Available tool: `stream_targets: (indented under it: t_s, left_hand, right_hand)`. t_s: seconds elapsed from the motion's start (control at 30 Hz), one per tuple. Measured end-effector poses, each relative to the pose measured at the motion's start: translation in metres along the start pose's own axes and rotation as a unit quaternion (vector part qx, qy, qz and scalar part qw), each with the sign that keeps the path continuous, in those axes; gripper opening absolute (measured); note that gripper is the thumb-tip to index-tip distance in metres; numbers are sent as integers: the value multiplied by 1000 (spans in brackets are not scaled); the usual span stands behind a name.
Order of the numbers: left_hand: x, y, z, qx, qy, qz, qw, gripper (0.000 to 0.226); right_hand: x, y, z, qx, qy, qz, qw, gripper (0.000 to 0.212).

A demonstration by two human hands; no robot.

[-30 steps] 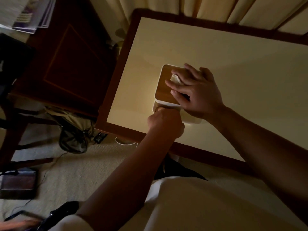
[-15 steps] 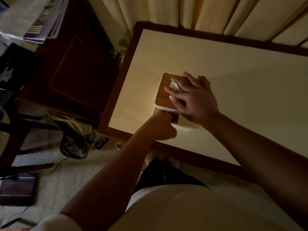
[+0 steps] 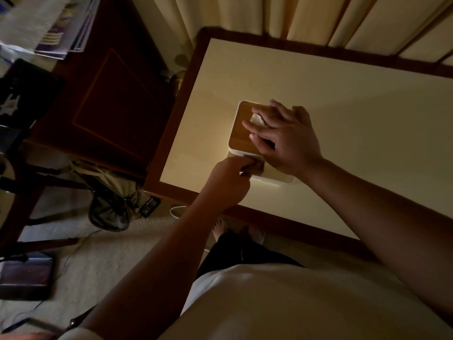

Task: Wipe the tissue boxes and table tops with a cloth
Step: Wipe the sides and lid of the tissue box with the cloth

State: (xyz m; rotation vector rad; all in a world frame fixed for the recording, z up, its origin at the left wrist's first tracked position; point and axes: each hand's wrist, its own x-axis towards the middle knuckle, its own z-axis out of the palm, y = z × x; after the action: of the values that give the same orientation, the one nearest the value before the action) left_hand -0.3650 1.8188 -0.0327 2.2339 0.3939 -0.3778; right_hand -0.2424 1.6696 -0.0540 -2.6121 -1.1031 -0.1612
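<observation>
Tissue box [image 3: 241, 133], wooden lid, on cream desk [image 3: 355, 114] near its left front corner.
Right hand [image 3: 285, 141] flat on lid, fingers spread, hiding half of it; left hand [image 3: 228, 180] pinches cloth [image 3: 256, 167], barely discernible, against box's near side. Curtains [image 3: 269, 13] behind; dark cabinet [image 3: 110, 94], floor bag [image 3: 110, 209] left.

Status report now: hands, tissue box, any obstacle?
Right hand flat on tissue box. Left hand grips cloth at its near side. No obstacle seen.

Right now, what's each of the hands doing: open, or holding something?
Left hand: gripping the cloth against the near side of the tissue box.
Right hand: open, flat on the box lid.
</observation>
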Motion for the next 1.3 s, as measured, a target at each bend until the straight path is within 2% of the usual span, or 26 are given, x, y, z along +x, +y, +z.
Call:
stream_targets:
  t_s: [0.07, 0.2, 0.27, 0.37, 0.5, 0.63, 0.73, 0.83, 0.93, 1.0, 1.1, 1.3]
  left_hand:
    - [-1, 2, 0, 40, -3, 21, 999, 35]
    - [11, 13, -1, 228, -129, -8, 965, 43]
    - [20, 19, -3, 242, -155, -20, 958, 42]
    - [22, 22, -14, 199, -154, -21, 967, 40]
    - [3, 23, -29, 182, -49, 62, 980, 38]
    - [-24, 21, -25, 199, 67, 113, 971, 34]
    - [-44, 13, -15, 127, 141, 165, 968, 32]
    - [-54, 13, 0, 117, 181, 250, 944, 31]
    - [-52, 15, 17, 140, 162, 303, 929, 27]
    - [-48, 18, 24, 234, 133, 260, 927, 32]
    - [-46, 34, 35, 351, 53, 146, 923, 43]
    - [-35, 65, 60, 385, -24, 61, 921, 60]
  right_hand:
    - [0, 1, 1, -1, 1, 2, 1000, 39]
    - [0, 1, -1, 5, 5, -1, 1000, 38]
    - [1, 2, 0, -1, 2, -6, 1000, 38]
    - [2, 3, 0, -4, -12, -7, 1000, 40]
    - [2, 6, -4, 13, -36, -7, 999, 43]
    - [7, 6, -9, 33, -78, 1, 996, 47]
    - [6, 10, -15, 44, -109, 0, 993, 50]
    - [4, 13, -14, 39, -122, -18, 992, 50]
    - [6, 14, -14, 30, -128, -23, 991, 55]
    - [5, 12, -14, 32, -123, -22, 992, 57]
    - [3, 12, -11, 27, -108, -26, 993, 55]
    - [1, 14, -7, 14, -83, -35, 996, 52]
